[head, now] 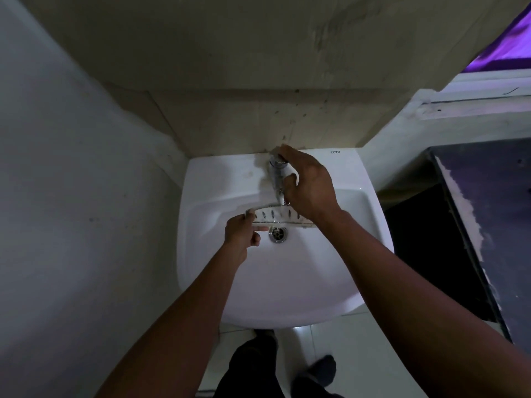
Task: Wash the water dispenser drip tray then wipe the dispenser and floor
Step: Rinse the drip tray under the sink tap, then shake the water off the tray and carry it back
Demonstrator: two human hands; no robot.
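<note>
Two bare forearms reach forward from the bottom of the view, above two dark-clad legs on the pale tiled floor [330,346]. Beyond them is one white sink [218,182], set against the wall in a corner. One drip tray [275,215] is held across the basin, just under the spout and above the drain [277,234]. It is pale, with a row of dark slots, and its right end is hidden behind the right wrist. One chrome tap [276,170] stands at the back rim, and there is one drain.

The left hand [240,234] grips the tray's left end, fingers curled round its edge. The right hand [309,188] is arched over the tap, its fingertips on the tap's head and its thumb beside the spout, so it seems to be holding the tap in order to turn it. Whether water is running is too dim to tell.

This looks like the start of the washing step, with the tray in place for rinsing. The next move probably calls for turning the tap with the right hand while the left hand keeps the tray steady under the spout. Wiping the dispenser and floor is not yet done, and no dispenser or cloth shows.
</note>
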